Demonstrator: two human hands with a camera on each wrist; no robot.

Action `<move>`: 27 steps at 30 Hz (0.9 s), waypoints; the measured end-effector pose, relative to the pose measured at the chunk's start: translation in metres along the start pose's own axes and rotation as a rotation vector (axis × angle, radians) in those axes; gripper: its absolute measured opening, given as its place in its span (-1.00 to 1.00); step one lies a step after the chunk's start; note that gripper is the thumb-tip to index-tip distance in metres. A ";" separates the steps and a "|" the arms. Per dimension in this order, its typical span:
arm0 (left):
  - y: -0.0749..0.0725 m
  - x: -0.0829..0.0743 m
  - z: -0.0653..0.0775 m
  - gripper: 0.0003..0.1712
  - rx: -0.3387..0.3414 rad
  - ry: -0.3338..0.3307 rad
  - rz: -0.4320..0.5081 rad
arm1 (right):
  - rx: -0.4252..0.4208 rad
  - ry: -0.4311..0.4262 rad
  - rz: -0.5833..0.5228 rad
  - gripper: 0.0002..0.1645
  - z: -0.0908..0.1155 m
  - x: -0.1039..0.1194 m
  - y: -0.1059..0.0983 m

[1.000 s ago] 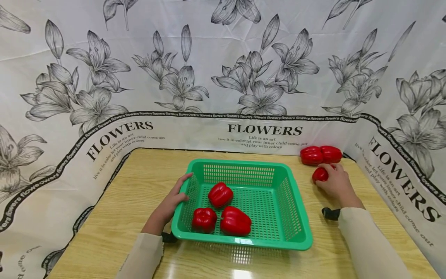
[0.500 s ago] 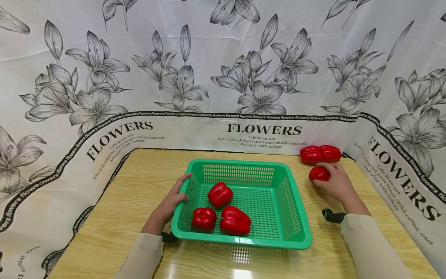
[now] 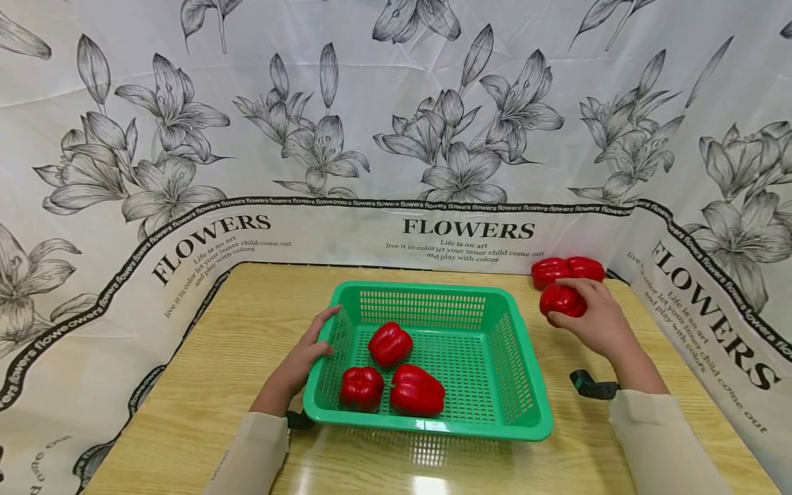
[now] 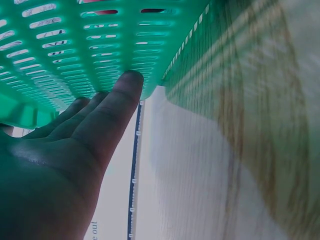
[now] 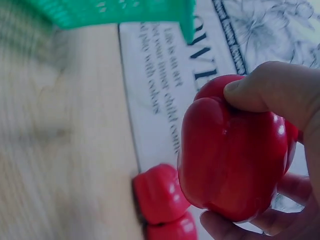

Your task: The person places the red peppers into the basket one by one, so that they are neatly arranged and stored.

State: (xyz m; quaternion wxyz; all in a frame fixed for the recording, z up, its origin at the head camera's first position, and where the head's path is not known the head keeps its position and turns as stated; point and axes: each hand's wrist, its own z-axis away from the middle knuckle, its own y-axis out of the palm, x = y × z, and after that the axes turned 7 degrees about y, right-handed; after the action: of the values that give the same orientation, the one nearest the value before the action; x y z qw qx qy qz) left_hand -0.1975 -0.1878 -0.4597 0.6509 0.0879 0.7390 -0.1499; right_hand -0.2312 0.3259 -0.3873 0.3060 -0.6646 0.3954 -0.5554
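Observation:
A red bell pepper is in my right hand, gripped between thumb and fingers to the right of the green plastic basket. In the right wrist view the bell pepper has the thumb on its lobed top and fingertips below. At the basket's left side, my left hand holds the rim, thumb over the edge. The left wrist view shows the left fingers lying along the outside of the slotted wall. Inside the basket sit three bell peppers, one behind and two in front.
Two more red bell peppers lie side by side at the table's back right corner, just behind my right hand. A floral curtain borders the wooden table at the back and sides.
My right hand has moved slightly left with the bell pepper, turning it and bringing it up a little towards the basket. The left hand and basket stay in place.

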 end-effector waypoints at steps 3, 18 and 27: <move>0.000 -0.001 0.000 -0.08 0.004 0.003 0.006 | -0.011 -0.021 -0.004 -0.29 0.003 0.008 -0.003; 0.000 -0.003 0.000 -0.10 0.015 0.002 -0.002 | -0.021 -0.155 -0.039 -0.27 0.021 0.061 -0.016; 0.001 -0.003 0.000 -0.10 0.005 -0.003 -0.007 | 0.025 -0.254 -0.045 -0.31 0.025 0.083 -0.008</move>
State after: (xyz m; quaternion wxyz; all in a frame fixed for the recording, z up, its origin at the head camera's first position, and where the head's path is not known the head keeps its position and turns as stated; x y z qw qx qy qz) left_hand -0.1969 -0.1870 -0.4572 0.6513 0.0865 0.7380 -0.1541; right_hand -0.1989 0.2571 -0.3440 0.3494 -0.7342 0.3315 -0.4785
